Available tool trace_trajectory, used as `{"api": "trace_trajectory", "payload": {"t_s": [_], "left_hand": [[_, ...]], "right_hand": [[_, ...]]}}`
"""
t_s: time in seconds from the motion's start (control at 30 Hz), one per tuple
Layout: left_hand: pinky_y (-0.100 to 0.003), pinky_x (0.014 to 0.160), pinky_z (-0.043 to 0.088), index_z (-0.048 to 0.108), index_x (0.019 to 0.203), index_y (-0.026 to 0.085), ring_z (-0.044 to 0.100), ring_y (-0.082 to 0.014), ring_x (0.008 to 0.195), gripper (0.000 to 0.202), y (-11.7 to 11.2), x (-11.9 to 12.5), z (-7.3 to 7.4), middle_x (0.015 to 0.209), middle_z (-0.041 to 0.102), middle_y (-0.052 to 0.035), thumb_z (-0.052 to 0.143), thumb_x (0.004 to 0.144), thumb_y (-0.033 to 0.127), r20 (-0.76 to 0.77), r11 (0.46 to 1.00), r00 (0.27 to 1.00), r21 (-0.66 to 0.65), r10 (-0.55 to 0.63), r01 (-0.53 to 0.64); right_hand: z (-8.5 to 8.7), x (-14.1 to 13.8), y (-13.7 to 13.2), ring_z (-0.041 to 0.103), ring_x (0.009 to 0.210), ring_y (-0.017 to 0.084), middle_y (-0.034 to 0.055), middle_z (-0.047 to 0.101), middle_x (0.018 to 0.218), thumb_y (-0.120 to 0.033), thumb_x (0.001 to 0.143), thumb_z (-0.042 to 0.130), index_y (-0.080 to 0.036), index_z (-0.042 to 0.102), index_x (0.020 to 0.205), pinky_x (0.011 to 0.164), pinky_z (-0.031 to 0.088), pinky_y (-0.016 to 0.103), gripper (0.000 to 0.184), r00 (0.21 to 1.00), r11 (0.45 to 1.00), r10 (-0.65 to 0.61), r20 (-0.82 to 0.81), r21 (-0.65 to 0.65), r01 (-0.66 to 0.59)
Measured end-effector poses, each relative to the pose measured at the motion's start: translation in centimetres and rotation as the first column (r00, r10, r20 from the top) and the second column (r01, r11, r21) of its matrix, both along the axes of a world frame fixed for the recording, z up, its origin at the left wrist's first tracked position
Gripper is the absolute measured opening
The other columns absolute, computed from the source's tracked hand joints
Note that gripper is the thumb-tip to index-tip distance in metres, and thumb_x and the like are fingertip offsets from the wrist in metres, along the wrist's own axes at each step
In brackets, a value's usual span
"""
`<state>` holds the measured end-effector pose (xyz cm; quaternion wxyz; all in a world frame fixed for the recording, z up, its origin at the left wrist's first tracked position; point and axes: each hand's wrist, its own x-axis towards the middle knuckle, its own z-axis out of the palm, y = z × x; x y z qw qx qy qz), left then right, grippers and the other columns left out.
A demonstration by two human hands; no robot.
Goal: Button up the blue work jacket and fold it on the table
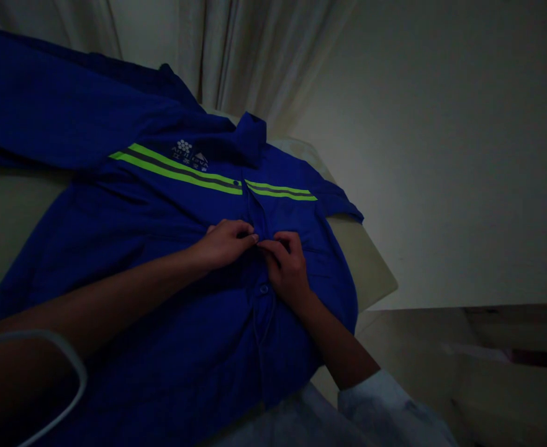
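Spread face-up on a pale surface (369, 264) before a curtain (249, 56): a blue shirt (128, 217), with collar (251, 133) toward the curtain and a sleeve (54, 105) running off at left. Seen at mid-front, below the green stripes (180, 172): left hand (253, 234) and right hand (260, 244), both narrow, pinching cloth at the front opening (257, 208), with fingertips almost meeting. Visible just below: a button (264, 289). Too hidden to tell: any second one between the fingertips. Likely light, soft and limp, hard to break but quick to wrinkle, perhaps stiffer at the collar. Best taken, presumably, by the opening's edges, close to the button, in a fingertip pinch.
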<state>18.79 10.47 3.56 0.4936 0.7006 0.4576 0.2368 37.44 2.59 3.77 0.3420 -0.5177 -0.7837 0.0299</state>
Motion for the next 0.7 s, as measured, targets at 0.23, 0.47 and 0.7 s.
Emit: {"api": "trace_trajectory", "payload": {"t_s": [0.23, 0.47, 0.7], "left_hand": [[-0.042, 0.092, 0.038, 0.067, 0.077, 0.025, 0.059, -0.0297, 0.100, 0.025, -0.5, 0.2, 0.9, 0.087, 0.069, -0.0040, 0.053, 0.092, 0.040, -0.170, 0.998, 0.984, 0.061, 0.045, -0.035], [-0.047, 0.099, 0.038, 0.065, 0.080, 0.024, 0.057, -0.0309, 0.105, 0.025, -0.4, 0.1, 1.2, 0.093, 0.066, -0.0048, 0.050, 0.095, 0.038, -0.250, 0.999, 0.968, 0.029, -0.031, 0.039], [-0.046, 0.095, 0.042, 0.067, 0.089, 0.024, 0.059, -0.0328, 0.107, 0.017, -0.6, -0.5, 0.4, 0.096, 0.069, -0.0053, 0.062, 0.091, 0.041, -0.253, 0.970, 0.963, 0.194, -0.093, 0.145]], "right_hand": [[0.1, -0.2, 0.0, 0.062, 0.100, 0.023, 0.0089, 0.062, 0.109, -0.021, 0.100, 0.062, -0.027, 0.075, 0.110, 0.089, 0.056, 0.040, 0.017, 1.000, 1.000, 0.027, 0.001, 0.000, -0.027], [0.5, -0.5, 0.6, 0.064, 0.101, 0.022, 0.0059, 0.066, 0.104, -0.026, 0.094, 0.073, -0.024, 0.069, 0.105, 0.091, 0.055, 0.038, 0.012, 0.983, 0.999, -0.030, -0.179, -0.048, 0.022], [0.2, 0.5, 0.8, 0.065, 0.093, 0.020, 0.0042, 0.069, 0.104, -0.027, 0.094, 0.068, -0.022, 0.068, 0.111, 0.083, 0.053, 0.033, 0.018, 0.947, 0.981, -0.088, -0.307, -0.190, 0.030]]}}
